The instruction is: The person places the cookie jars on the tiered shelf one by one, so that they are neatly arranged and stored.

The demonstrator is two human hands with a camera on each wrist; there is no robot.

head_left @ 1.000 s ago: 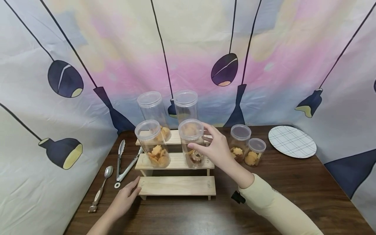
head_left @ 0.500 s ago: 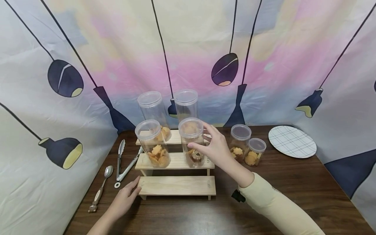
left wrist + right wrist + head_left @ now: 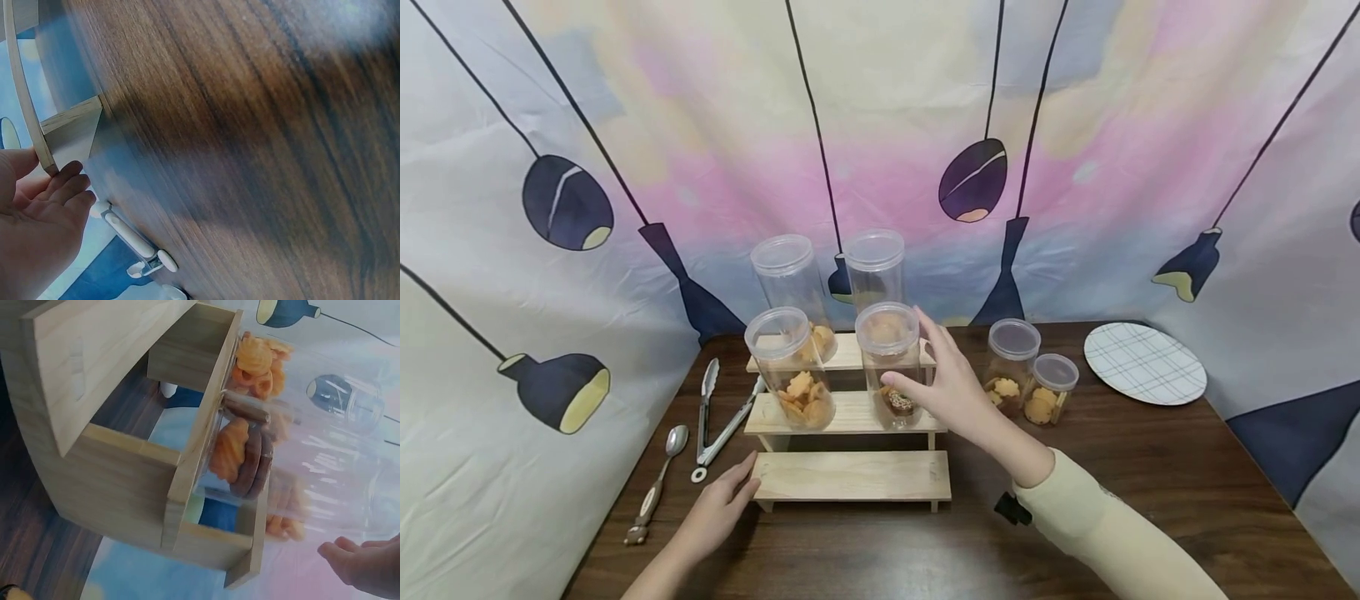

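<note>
In the head view, my left hand (image 3: 718,508) pinches the left end of the lowest tier of a wooden step stand (image 3: 850,477). The left wrist view has the thumb on one side of the board (image 3: 28,106) and the fingers curled under the other. My right hand (image 3: 953,385) is spread beside a tall clear jar (image 3: 887,329) on the middle tier, its thumb overlapping the jar's front. In the right wrist view, the fingertips (image 3: 331,553) stand apart from the jars. A chocolate ring biscuit (image 3: 255,459) and golden cookies lie in that jar.
Another cookie jar (image 3: 790,367) shares the middle tier; two more tall jars stand on the top tier. Right of the stand are two shorter cookie jars (image 3: 1013,358) and a checked plate (image 3: 1146,362). Tongs (image 3: 722,433) and a spoon (image 3: 658,479) lie left.
My right hand's fingers have opened slightly away from the jar, and the chocolate biscuit has shifted a little left in view. The left hand stays at the lowest tier.
</note>
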